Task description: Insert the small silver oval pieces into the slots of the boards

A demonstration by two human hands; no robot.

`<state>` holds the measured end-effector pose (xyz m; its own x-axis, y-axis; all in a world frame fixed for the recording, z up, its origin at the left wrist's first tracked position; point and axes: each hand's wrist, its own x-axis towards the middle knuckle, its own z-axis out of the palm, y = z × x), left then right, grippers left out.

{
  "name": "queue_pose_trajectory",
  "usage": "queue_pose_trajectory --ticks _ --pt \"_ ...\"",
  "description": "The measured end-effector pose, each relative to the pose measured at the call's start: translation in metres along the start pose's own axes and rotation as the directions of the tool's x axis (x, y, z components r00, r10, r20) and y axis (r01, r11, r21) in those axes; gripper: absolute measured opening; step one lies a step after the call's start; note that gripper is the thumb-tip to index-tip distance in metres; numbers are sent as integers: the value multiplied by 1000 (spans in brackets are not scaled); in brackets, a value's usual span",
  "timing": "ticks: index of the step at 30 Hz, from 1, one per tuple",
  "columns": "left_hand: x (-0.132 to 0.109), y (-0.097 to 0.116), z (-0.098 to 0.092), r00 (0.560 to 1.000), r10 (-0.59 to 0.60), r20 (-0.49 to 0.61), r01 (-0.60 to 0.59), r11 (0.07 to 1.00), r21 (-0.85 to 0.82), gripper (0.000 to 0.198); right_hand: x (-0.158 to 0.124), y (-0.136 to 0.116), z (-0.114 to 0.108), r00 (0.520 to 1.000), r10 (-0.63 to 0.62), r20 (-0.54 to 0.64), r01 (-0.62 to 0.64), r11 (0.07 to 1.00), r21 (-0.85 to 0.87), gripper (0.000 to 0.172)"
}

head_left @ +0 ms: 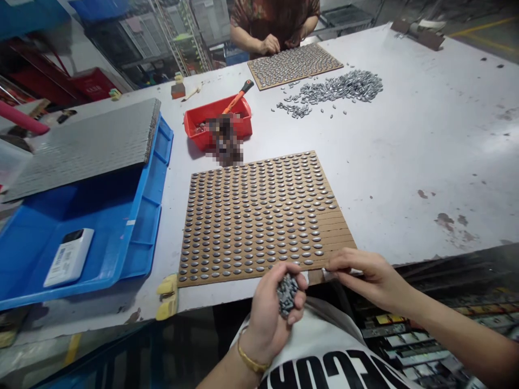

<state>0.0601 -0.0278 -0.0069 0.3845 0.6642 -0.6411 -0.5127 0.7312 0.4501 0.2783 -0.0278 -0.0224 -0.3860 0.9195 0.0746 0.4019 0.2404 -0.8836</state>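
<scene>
In my cupped left hand [265,316] sits a heap of small grey metal pieces [287,294], spindle-shaped, with the fingers curled round them. A brown grooved board [334,229] lies just beyond, covered with rows of the same pieces. Towards its right side, the nearer grooves are bare. My right hand [371,275] is closed in a pinch at the board's near right corner, by the table edge. Whatever lies between its fingertips is too small to make out.
A red bin [239,127] with an orange-handled tool [239,97] stands behind the board. On the left is a blue crate [140,232] under a grey stacked sheet [93,146]. Loose pieces [344,86] lie further back, near another person's board [295,65]. Yellow blocks [167,297] sit at the table edge.
</scene>
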Motion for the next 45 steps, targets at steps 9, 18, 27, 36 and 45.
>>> queue_pose_trajectory --ticks 9,18,27,36,45 --pt "-2 -14 -11 990 -136 -24 134 989 -69 21 0 17 -5 994 -108 -13 102 968 -231 18" --pt "-5 -20 -8 985 -171 29 167 980 108 29 -1 27 -2 991 -131 -6 125 960 -252 18" --pt "-3 -27 -12 981 -191 -31 193 977 94 26 1 28 -1 989 -147 -3 141 954 -264 19" --pt "-6 -26 -10 967 -253 15 248 957 152 23 -1 33 1 981 -193 15 189 936 -297 20" --pt "-7 -28 -8 970 -244 4 240 957 164 21 1 36 10 965 -257 61 252 826 -504 24"
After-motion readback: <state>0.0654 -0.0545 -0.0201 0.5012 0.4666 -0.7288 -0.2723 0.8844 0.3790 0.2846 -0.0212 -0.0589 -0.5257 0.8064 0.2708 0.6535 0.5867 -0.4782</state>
